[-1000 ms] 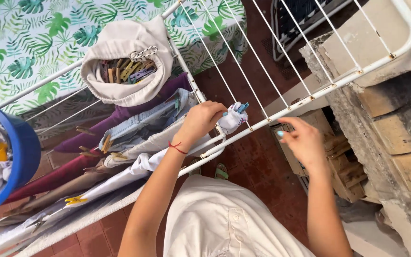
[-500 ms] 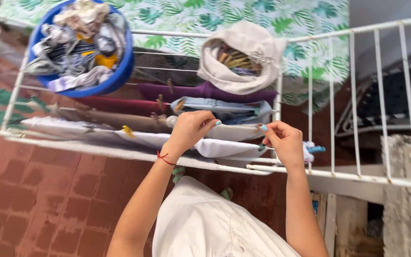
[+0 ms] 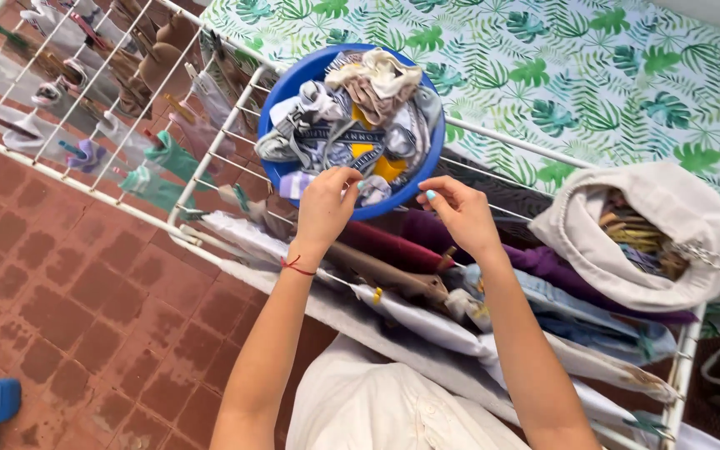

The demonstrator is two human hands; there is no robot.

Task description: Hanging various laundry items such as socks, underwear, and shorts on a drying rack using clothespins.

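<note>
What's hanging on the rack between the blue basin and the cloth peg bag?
In the head view, a purple garment hangs over the rack wires between the blue basin and the cloth peg bag.

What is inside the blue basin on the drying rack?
The blue basin holds crumpled small laundry, white, grey and yellow. Both hands, left and right, reach its near edge. Lower pieces are covered.

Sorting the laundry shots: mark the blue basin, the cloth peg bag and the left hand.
blue basin (image 3: pixel 281 92): head view, on its bare left rim.
cloth peg bag (image 3: pixel 677 208): head view, on its pale upper fold.
left hand (image 3: pixel 324 204): head view, on the back of the hand.
</note>
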